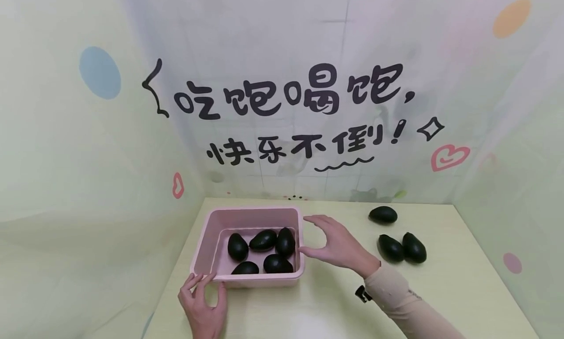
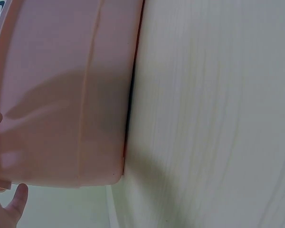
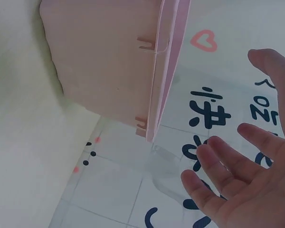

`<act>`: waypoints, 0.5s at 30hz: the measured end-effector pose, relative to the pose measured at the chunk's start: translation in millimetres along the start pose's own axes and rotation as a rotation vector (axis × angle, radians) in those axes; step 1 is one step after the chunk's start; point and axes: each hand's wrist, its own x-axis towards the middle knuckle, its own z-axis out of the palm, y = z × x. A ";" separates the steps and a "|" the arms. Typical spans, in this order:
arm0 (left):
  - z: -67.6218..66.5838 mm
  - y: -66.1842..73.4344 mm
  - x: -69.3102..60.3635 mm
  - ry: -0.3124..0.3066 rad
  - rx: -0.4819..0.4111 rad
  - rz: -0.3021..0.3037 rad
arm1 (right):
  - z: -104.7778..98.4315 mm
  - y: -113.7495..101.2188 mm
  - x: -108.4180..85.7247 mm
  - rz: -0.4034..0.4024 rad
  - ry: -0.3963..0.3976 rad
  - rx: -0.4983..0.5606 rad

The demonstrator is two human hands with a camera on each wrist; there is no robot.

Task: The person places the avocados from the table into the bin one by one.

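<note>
A pink plastic bin (image 1: 207, 241) stands on the table with several dark avocados (image 1: 263, 240) lying in it. My left hand (image 1: 204, 307) is at its front left corner, fingertips against the rim and thumb apart near the front wall. In the left wrist view, only fingertips of that hand (image 2: 7, 209) show beside the bin wall (image 2: 47, 95). Beside the bin's right wall, my right hand (image 1: 337, 243) has its thumb and fingers spread wide. The right wrist view shows that hand (image 3: 247, 185) holding nothing, a gap between it and the bin (image 3: 104, 61).
To the right on the pale wooden table (image 1: 343, 309) lie two avocados side by side, a left one (image 1: 390, 248) and a right one (image 1: 414, 248). Another avocado (image 1: 383, 214) lies behind them. A printed cloth (image 1: 282, 45) with dark lettering hangs behind the table.
</note>
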 end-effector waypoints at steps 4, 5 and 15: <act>1.0 -1.4 -0.5 0.006 0.001 0.002 | -0.3 3.2 -3.8 0.021 0.032 0.034; 1.2 -1.6 -0.6 0.007 0.001 0.003 | -0.4 4.1 -4.6 0.024 0.040 0.038; 1.2 -1.1 -1.1 -0.004 0.006 -0.022 | 0.7 18.4 -14.0 0.047 0.110 0.027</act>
